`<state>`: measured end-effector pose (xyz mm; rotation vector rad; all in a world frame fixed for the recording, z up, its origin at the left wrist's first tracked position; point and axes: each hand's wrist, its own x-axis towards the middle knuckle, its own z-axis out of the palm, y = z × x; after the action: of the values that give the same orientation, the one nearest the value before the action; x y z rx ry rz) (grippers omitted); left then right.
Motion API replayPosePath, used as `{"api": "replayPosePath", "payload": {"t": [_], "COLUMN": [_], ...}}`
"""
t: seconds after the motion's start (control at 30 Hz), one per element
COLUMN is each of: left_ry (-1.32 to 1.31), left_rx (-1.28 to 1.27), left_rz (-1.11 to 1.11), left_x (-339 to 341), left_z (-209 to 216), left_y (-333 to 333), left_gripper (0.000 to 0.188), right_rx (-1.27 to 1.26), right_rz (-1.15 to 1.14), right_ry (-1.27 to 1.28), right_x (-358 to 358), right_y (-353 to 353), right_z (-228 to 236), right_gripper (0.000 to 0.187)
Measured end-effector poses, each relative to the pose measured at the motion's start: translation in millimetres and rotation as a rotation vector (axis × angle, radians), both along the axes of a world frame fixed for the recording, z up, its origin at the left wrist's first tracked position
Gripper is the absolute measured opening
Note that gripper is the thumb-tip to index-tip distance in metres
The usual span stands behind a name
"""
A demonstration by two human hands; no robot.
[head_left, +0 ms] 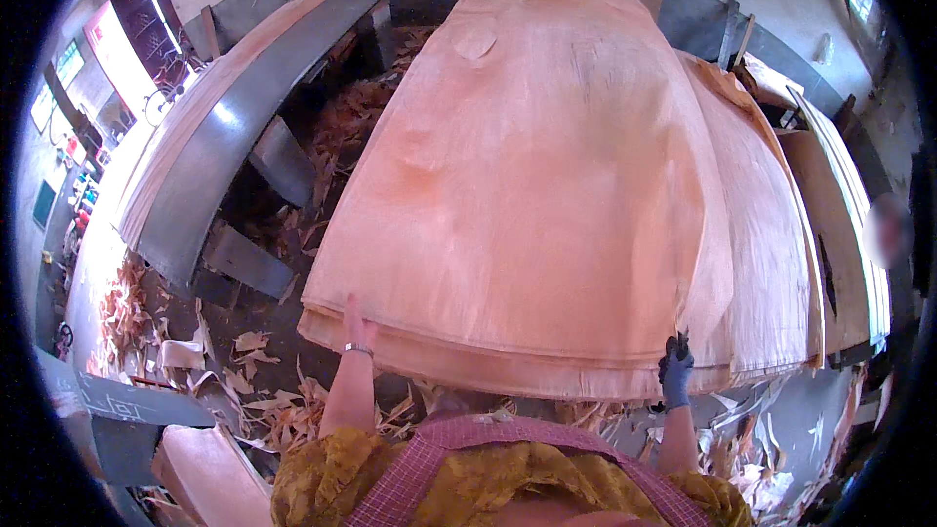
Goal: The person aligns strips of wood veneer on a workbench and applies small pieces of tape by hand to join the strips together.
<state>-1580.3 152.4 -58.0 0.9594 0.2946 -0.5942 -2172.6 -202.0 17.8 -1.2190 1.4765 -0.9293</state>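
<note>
A large pinkish-tan wood veneer sheet [547,185] lies on top of a stack of similar sheets in front of me. Its right edge is raised in a fold running down toward my right hand. My left hand [358,327], bare with a band at the wrist, rests at the stack's near left edge, fingers stretched over the sheet. In a dark grey glove, my right hand [675,371] is closed at the near right corner of the top sheet, pinching its edge. Under it, more veneer sheets [771,263] spread out to the right.
A long grey metal-topped bench [220,137] stands to the left, with grey supports [249,259] beside it. Veneer scraps [293,405] litter the floor. At the far right, a blurred person [886,232] is partly visible beside upright boards [844,205]. A wall runs behind.
</note>
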Motion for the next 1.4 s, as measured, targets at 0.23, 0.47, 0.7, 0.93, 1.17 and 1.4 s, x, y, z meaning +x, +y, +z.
{"api": "replayPosePath", "payload": {"t": [0.23, 0.47, 0.7, 0.93, 1.17, 1.4], "left_ry": [0.04, -0.075, 0.065, 0.061, 0.039, -0.02], "left_rx": [0.243, 0.223, 0.335, 0.233, 0.374, 0.118], "left_rz": [0.06, 0.119, 0.175, 0.127, 0.186, 0.287], "left_x": [28.3, -6.8, 30.6, 4.4, 26.6, 53.9], "left_z": [-27.7, -45.1, -42.7, -65.3, -35.9, -59.0], "left_y": [-13.7, -4.6, -65.5, -12.6, -50.4, 6.1], "left_gripper": [0.059, 0.043, 0.043, 0.058, 0.061, 0.051], "right_rx": [0.077, 0.017, -0.47, -0.21, -0.46, -0.318], "right_rz": [0.052, 0.049, 0.076, 0.15, 0.233, 0.189], "right_ry": [0.001, 0.152, 0.563, 0.7, 0.864, 0.801], "right_x": [30.9, 1.6, -1.7, 2.0, 3.1, 2.3], "right_y": [-36.5, -13.7, -78.3, -37.1, -58.9, -30.6], "right_z": [-25.5, -66.6, -102.1, -95.0, -95.9, -92.3], "right_gripper": [0.026, 0.043, 0.046, 0.048, 0.04, 0.043]}}
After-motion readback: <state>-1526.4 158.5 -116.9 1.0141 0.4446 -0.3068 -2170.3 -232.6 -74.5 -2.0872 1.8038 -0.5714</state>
